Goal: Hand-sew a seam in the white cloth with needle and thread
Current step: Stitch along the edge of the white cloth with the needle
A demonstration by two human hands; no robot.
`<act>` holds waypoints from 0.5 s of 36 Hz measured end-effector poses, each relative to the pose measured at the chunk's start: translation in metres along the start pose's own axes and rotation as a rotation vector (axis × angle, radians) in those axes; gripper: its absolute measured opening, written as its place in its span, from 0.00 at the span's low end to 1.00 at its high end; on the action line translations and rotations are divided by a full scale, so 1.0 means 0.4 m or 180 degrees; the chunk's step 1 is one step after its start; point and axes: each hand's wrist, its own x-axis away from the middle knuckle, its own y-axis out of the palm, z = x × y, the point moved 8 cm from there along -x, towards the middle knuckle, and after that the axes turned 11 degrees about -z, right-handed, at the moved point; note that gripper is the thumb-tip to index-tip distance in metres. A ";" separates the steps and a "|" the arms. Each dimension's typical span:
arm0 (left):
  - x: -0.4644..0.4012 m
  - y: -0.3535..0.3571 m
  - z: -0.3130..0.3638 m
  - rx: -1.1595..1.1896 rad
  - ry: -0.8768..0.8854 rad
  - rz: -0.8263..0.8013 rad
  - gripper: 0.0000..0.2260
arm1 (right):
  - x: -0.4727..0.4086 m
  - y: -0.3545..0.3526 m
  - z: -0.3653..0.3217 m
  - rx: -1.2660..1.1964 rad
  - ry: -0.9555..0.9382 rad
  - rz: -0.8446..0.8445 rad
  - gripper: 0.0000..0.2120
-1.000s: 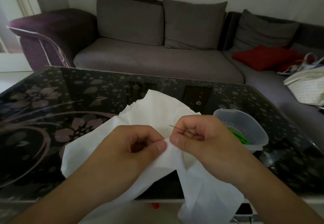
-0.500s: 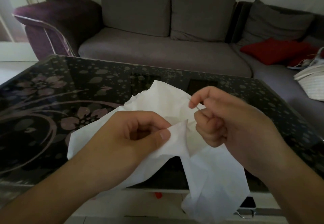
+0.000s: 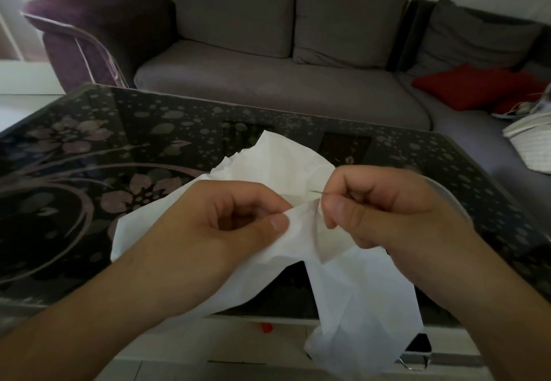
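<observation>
Dark floral desk filling mid-frame, left hand pinching white cloth, right hand fingers pinching needle at centre.

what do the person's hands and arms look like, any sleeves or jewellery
Both forearms are bare up to the frame edge, with no sleeves in view. The left hand and the right hand show no rings, watch or gloves. The visible thumbnails are short and unpainted.

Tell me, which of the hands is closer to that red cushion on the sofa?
The right hand. It holds the needle on the side toward the red cushion; the left hand, pinching the white cloth, sits farther away across the table.
</observation>
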 end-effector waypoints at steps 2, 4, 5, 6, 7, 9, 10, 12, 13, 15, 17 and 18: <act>0.002 0.000 -0.001 0.0017 -0.0017 0.0003 0.08 | 0.000 0.004 0.002 -0.0241 -0.0006 -0.0122 0.16; 0.002 0.003 -0.002 0.0012 -0.0031 -0.0008 0.08 | 0.002 0.002 0.008 -0.0260 -0.0072 -0.0104 0.16; 0.001 0.004 -0.002 -0.0010 -0.0030 -0.0010 0.08 | 0.003 0.000 0.012 -0.0250 -0.0091 -0.0065 0.15; 0.001 0.004 -0.001 -0.0037 -0.0030 -0.0006 0.09 | 0.002 0.000 0.017 -0.0267 -0.0084 -0.0032 0.15; 0.002 0.003 -0.001 -0.0049 -0.0030 -0.0001 0.09 | 0.001 0.002 0.019 -0.0303 -0.0066 -0.0009 0.14; 0.003 0.002 0.000 -0.0015 -0.0024 0.0011 0.08 | -0.002 0.004 0.025 -0.0385 -0.0017 0.0025 0.11; 0.004 0.001 0.000 0.0000 -0.0026 0.0020 0.08 | -0.002 0.003 0.028 -0.0415 0.0016 0.0049 0.10; 0.004 0.001 0.001 0.0021 -0.0022 0.0027 0.09 | -0.002 0.005 0.030 -0.0445 0.0038 0.0048 0.09; 0.004 0.003 0.003 0.0025 -0.0008 0.0019 0.09 | -0.002 0.008 0.027 -0.0472 0.0009 0.0022 0.08; 0.002 0.006 0.005 0.0019 0.0007 -0.0003 0.09 | -0.001 0.012 0.018 -0.0552 -0.0040 0.0001 0.08; 0.001 0.006 0.004 0.0011 -0.0005 -0.0022 0.08 | -0.003 0.017 0.015 -0.0542 0.0030 0.0016 0.10; 0.002 0.006 0.002 -0.0001 -0.0013 -0.0029 0.08 | -0.004 0.020 0.014 -0.0527 0.0069 0.0014 0.12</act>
